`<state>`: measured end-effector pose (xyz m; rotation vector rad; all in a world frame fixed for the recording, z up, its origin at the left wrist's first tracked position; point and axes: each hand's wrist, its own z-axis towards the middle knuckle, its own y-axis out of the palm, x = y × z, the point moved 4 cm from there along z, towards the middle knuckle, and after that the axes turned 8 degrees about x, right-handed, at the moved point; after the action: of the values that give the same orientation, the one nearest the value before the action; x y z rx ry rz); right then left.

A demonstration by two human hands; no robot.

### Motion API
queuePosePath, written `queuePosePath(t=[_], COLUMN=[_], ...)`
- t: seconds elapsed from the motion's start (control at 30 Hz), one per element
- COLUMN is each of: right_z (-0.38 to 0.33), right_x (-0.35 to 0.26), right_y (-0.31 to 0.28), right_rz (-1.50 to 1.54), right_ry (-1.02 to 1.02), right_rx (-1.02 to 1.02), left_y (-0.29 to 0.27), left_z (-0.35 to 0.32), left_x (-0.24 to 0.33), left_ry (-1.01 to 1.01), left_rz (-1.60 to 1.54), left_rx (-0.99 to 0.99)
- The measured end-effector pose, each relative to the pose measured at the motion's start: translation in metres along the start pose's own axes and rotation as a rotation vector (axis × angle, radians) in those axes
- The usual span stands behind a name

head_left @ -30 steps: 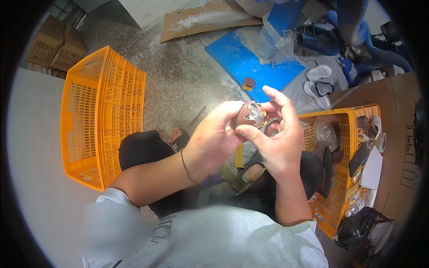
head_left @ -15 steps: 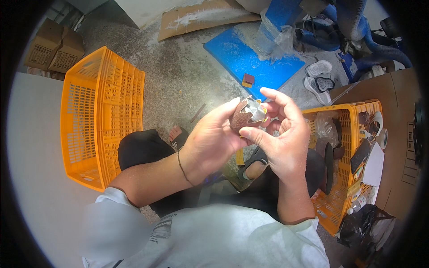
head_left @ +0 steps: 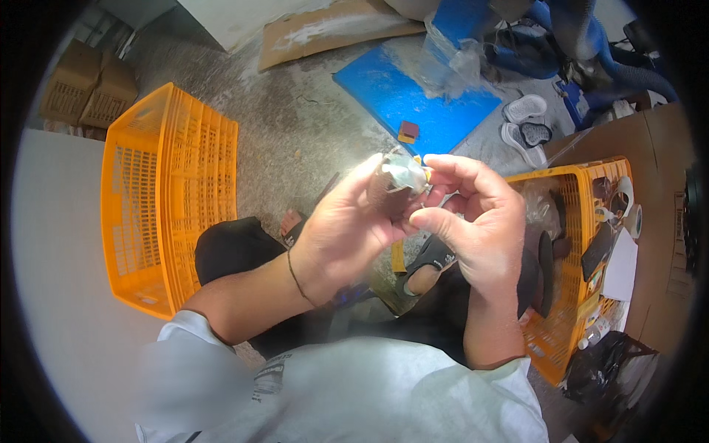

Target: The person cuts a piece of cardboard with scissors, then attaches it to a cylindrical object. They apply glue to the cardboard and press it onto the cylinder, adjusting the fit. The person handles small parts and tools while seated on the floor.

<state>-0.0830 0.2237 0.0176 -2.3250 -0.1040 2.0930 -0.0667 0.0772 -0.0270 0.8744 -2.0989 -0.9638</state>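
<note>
My left hand (head_left: 336,244) is closed around a brown, gritty sleeve that looks like sandpaper (head_left: 385,196), held tilted in front of my lap. Its far end is cut into jagged points around a pale, silvery core (head_left: 405,173). My right hand (head_left: 484,225) has its curled fingertips at the jagged end, against a small yellow bit (head_left: 426,173). Its thumb lies lower, near the sleeve's side. Bright light washes out part of the end, and the left palm hides the sleeve's underside.
Orange crates stand at left (head_left: 166,199) and right (head_left: 576,273), the right one with mixed odds and ends. Ahead, a small brown and yellow block (head_left: 408,132) lies on a blue board (head_left: 443,118). Shoe soles (head_left: 524,133) and a blue hose (head_left: 628,74) lie beyond.
The sleeve has moved slightly left and tipped more upright in my left hand. My right hand has shifted a little right, its fingertips still at the jagged end.
</note>
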Motion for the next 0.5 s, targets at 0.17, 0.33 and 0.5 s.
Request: queuePosePath(t=[0.17,0.33,0.5], right_z=[-0.0018,0.0010,0.0026], right_x=[0.0010,0.0070,0.0066], right_y=[-0.0046,-0.0048,-0.0078], right_rz=[0.065,0.164,0.161], right_ry=[-0.017,-0.030,-0.027], right_rx=[0.063,0.118,0.103], left_y=[0.0039,-0.0013,0.0016], left_z=[0.0004,0.0033,0.0039], left_x=[0.0008,-0.0044,-0.0059], left_ry=[-0.146,-0.070,-0.105], left_rz=[-0.289,-0.066,-0.131], left_rx=[-0.349,-0.158,-0.130])
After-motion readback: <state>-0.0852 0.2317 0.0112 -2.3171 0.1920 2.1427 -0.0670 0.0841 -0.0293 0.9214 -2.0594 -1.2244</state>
